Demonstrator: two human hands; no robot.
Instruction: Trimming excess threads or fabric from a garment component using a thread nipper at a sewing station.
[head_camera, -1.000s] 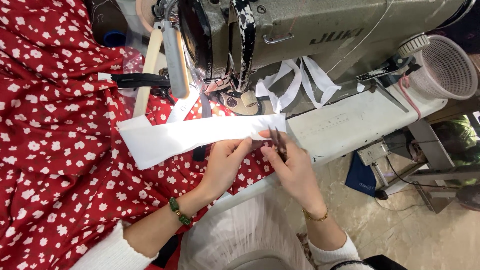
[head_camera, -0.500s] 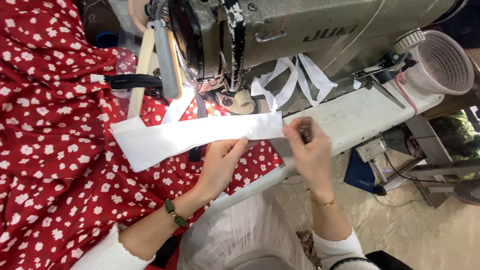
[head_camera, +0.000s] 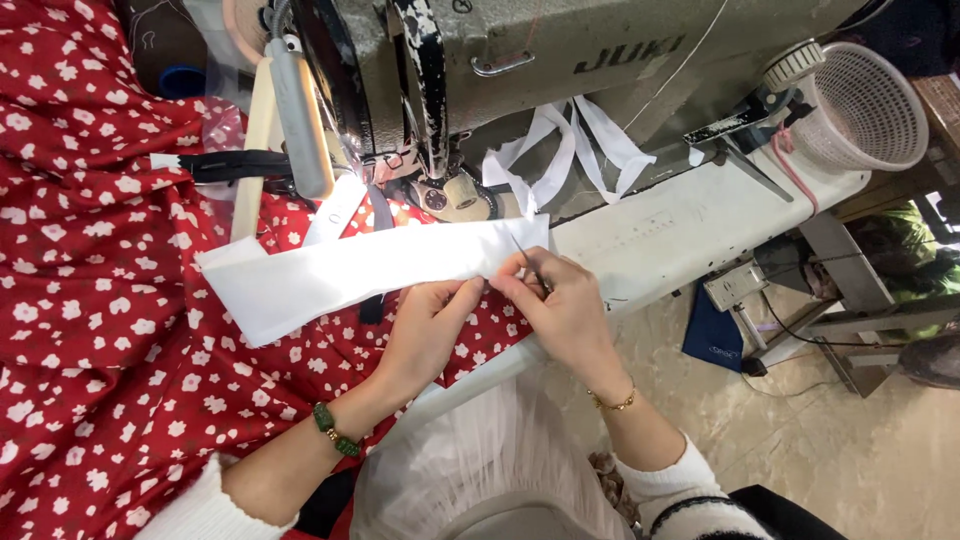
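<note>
left hand (head_camera: 425, 325) pinching white fabric strip (head_camera: 370, 268) edge | right hand (head_camera: 560, 305) gripping thin snips (head_camera: 527, 262) (blades mostly hidden) | strip not under sewing machine (head_camera: 520, 70) needle, lies on red floral fabric (head_camera: 90, 300)

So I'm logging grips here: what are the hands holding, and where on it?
Both hands pinch the white fabric strip at its lower edge near its right end: left hand, right hand, which also holds a thin metal tool.

White sewing table (head_camera: 690, 225) bears red floral fabric (head_camera: 90, 330) (bunched).
</note>
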